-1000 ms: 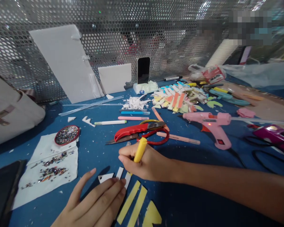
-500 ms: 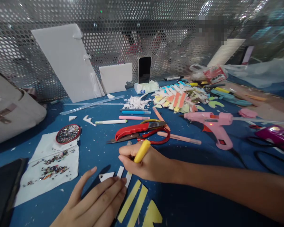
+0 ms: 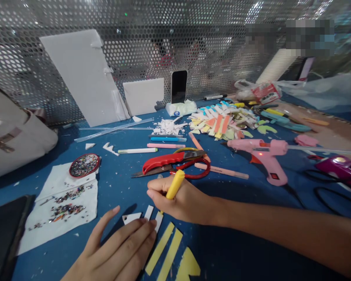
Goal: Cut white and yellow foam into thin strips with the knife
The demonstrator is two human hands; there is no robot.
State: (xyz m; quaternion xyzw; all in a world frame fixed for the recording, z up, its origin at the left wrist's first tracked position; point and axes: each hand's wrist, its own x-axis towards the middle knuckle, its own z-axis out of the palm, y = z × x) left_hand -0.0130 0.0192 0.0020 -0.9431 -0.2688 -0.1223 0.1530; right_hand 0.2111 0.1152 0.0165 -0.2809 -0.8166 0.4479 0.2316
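My right hand (image 3: 178, 203) grips a yellow marker (image 3: 174, 184), its tip down on a narrow strip (image 3: 158, 221) lying on the blue table (image 3: 119, 183). My left hand (image 3: 119, 249) lies flat with fingers stretched out, fingertips pressing that strip beside two small white foam pieces (image 3: 131, 217). Yellow strips (image 3: 163, 249) and a yellow cut shape (image 3: 188, 267) lie just right of the left hand.
Red scissors (image 3: 171, 162) lie behind my right hand, a pink glue gun (image 3: 261, 154) to the right. Coloured pens (image 3: 166, 145), a pile of coloured foam pieces (image 3: 222, 123), a sequin dish (image 3: 83, 165) on white paper, white boards and a phone (image 3: 178, 86) against perforated metal.
The yellow marker tilted slightly in my right hand; both hands stay in nearly the same place.
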